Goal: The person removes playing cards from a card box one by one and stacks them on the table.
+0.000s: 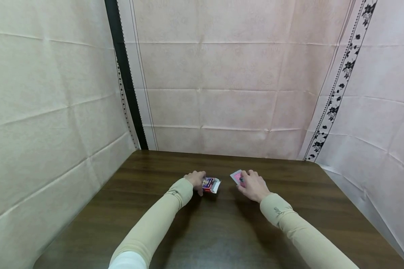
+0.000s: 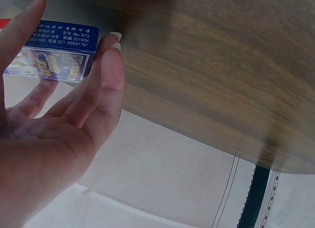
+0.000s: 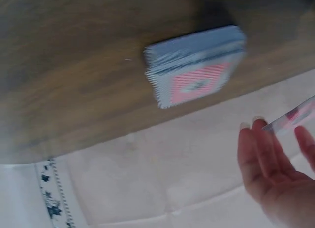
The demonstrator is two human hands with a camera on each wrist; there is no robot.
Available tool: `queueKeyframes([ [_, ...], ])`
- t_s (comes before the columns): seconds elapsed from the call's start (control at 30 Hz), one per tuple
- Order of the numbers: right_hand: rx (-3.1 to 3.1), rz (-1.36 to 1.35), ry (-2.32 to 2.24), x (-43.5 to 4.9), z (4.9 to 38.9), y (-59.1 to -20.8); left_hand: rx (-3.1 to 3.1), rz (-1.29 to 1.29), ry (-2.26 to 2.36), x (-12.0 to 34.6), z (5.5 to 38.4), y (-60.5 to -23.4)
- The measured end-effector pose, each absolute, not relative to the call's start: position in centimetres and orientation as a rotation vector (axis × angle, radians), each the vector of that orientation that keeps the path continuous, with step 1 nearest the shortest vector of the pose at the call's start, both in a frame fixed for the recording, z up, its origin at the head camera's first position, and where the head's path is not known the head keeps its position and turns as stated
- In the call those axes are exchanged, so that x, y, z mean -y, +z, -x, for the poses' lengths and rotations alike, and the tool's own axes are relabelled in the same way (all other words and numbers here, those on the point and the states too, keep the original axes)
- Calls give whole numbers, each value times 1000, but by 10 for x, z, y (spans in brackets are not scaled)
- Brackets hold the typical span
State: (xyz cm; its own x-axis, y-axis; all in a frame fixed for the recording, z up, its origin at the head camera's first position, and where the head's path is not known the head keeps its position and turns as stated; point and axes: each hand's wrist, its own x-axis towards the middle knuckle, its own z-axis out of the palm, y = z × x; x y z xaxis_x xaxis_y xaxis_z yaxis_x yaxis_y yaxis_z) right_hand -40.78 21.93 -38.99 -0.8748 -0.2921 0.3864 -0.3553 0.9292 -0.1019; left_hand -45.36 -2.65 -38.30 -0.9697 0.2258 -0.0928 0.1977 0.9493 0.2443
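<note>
My left hand grips a small playing-card box, blue with a red side. Its white end flap stands open toward the right. In the left wrist view, printed blue faces of the box show between thumb and curled fingers. To the right, my right hand pinches a thin playing card with a pink pattern, partly cut off by the frame edge. A deck of cards, pink and white on its face with layered edges, lies near that hand, blurred. Pink-patterned cards show at the right fingertips.
A dark brown wooden table lies under both hands. Pale creased cloth hangs behind it and along both sides, with a dark green strip at left and a floral border at right.
</note>
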Motion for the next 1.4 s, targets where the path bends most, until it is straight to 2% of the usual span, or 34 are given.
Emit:
queueKeyframes([
  [0.27,2780,-222,194,-242,416,-403,-2984,-312,339,27,452,-381],
  [0.63,2796,-51,264,-254,421,-414,-2983,-317,322,25,450,-381],
  [1.4,2849,10,231,-255,423,-428,-2975,-321,338,26,451,-381],
])
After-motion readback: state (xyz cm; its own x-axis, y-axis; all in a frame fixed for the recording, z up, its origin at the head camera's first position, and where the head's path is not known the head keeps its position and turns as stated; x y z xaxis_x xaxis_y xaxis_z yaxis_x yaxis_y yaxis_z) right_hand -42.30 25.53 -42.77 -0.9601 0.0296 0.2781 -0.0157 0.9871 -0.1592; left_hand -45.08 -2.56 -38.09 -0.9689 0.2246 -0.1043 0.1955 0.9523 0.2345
